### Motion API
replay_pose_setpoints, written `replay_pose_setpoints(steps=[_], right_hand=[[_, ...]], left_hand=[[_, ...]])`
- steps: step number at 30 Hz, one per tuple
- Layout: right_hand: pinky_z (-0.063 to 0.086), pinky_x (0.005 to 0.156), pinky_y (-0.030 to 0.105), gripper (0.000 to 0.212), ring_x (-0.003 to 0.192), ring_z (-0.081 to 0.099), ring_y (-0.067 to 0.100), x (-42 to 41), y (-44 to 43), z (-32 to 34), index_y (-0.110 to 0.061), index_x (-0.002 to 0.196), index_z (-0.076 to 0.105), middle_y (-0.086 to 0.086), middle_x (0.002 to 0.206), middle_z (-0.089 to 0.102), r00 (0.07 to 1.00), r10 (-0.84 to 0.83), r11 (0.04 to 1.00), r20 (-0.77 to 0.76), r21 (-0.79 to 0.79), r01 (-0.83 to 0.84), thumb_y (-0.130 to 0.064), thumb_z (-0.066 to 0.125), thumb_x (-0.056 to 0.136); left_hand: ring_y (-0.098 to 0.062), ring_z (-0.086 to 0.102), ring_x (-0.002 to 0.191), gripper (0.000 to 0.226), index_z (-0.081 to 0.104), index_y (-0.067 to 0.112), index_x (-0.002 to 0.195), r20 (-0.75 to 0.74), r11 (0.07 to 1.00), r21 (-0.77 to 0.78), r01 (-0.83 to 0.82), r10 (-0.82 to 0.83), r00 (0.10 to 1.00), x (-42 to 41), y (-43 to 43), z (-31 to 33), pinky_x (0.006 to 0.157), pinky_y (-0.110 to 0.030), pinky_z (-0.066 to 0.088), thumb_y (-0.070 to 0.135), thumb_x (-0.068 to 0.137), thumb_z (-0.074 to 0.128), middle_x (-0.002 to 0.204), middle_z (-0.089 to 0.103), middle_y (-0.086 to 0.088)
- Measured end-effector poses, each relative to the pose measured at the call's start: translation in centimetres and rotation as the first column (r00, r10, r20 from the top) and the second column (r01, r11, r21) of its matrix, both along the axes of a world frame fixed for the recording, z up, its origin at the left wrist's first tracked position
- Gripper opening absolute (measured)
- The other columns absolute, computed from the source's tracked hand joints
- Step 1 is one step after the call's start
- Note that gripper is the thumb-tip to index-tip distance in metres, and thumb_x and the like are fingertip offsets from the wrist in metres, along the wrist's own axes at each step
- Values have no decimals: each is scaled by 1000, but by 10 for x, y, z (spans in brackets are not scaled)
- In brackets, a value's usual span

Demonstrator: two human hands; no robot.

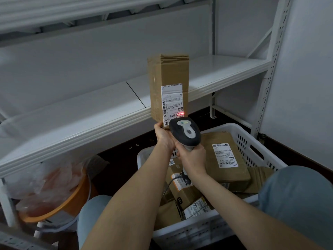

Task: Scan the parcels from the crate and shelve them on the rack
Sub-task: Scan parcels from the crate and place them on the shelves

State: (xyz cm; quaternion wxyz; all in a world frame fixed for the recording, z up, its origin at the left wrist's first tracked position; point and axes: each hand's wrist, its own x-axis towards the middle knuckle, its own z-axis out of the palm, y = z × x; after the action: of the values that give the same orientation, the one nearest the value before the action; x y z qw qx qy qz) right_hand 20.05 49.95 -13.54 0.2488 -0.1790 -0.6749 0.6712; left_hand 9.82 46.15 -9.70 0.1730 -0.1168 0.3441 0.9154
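My left hand [163,134] grips the bottom corner of a tall brown cardboard parcel [168,76] and holds it upright in front of the rack shelf [100,112]. Its white shipping label [172,103] faces me, with a red scan line glowing on the barcode near the bottom. My right hand [191,157] grips the handle of a dark grey and white barcode scanner [185,133], which points up at the label from just below it. Under my arms sits the white plastic crate [241,136], holding several labelled brown parcels [225,156].
The white metal rack has a perforated upright post [270,73] at the right and another shelf above. An orange bucket with crumpled plastic bags [48,188] stands under the shelf at lower left. My knees in blue jeans flank the crate. The scanner's cable hangs into the crate.
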Motion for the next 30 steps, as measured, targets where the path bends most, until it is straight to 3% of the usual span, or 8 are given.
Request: replay_pose_setpoints(steps=[7, 9, 11, 13, 18, 22, 24, 30], right_hand=[[59, 72, 36, 19, 78, 69, 18, -3, -1, -2, -10, 88, 69, 6, 79, 71, 999, 6, 999, 42, 53, -8, -27, 73, 82], [58, 72, 35, 21, 78, 69, 18, -3, -1, -3, -7, 89, 69, 6, 78, 71, 999, 5, 998, 37, 57, -7, -27, 73, 82], [57, 70, 30, 21, 78, 69, 17, -3, -1, -2, -7, 89, 69, 6, 78, 71, 999, 7, 998, 31, 59, -9, -26, 73, 82], [54, 66, 24, 20, 78, 69, 16, -1, -1, -3, -8, 89, 69, 5, 77, 71, 999, 15, 998, 35, 65, -17, -26, 73, 83], [55, 67, 28, 19, 78, 69, 17, -1, -1, -4, -9, 91, 68, 4, 78, 70, 998, 28, 997, 53, 63, -32, -25, 72, 83], [57, 69, 30, 10, 77, 69, 16, -1, -2, 1, -15, 83, 66, 4, 77, 70, 999, 38, 997, 38, 68, -41, -23, 73, 83], [57, 70, 31, 12, 78, 69, 15, 1, -3, 2, -22, 79, 62, 4, 78, 71, 998, 43, 996, 39, 77, -46, -22, 73, 83], [55, 68, 23, 10, 81, 69, 12, 2, -1, 6, -22, 84, 63, 0, 80, 71, 998, 64, 995, 12, 71, -65, -24, 73, 83]], left_hand=[[-21, 58, 77, 32, 58, 15, 82, -8, 998, -55, 11, -12, 1000, -5, -2, -4, 70, -30, 48, 36, 93, 36, 84, 60, -7], [-25, 61, 88, 34, 61, 14, 88, -11, 999, -53, 5, -6, 1000, -6, -2, -7, 83, -33, 49, 38, 92, 36, 95, 64, -10], [-30, 58, 114, 37, 63, 14, 95, -7, 998, -53, 18, -19, 1000, -7, -2, -10, 104, -39, 42, 41, 90, 38, 120, 63, -14], [-31, 53, 123, 38, 63, 14, 98, 0, 999, -49, 20, -20, 1000, -7, -3, -9, 110, -42, 37, 41, 90, 38, 128, 59, -14], [-22, 59, 82, 35, 61, 14, 85, -6, 998, -57, 10, -10, 1000, -7, -5, -4, 78, -31, 48, 39, 94, 36, 88, 62, -8], [-28, 57, 111, 36, 62, 14, 97, -3, 998, -53, 18, -18, 1000, -7, -5, -4, 107, -39, 40, 41, 89, 40, 117, 62, -12], [-30, 53, 120, 36, 62, 14, 99, -9, 999, -44, 24, -25, 1000, -10, -5, -6, 111, -42, 35, 41, 87, 41, 125, 59, -13], [-27, 58, 93, 37, 63, 13, 97, -30, 999, -10, 41, -42, 999, -12, -5, -1, 106, -39, 41, 39, 91, 38, 101, 63, -12]])
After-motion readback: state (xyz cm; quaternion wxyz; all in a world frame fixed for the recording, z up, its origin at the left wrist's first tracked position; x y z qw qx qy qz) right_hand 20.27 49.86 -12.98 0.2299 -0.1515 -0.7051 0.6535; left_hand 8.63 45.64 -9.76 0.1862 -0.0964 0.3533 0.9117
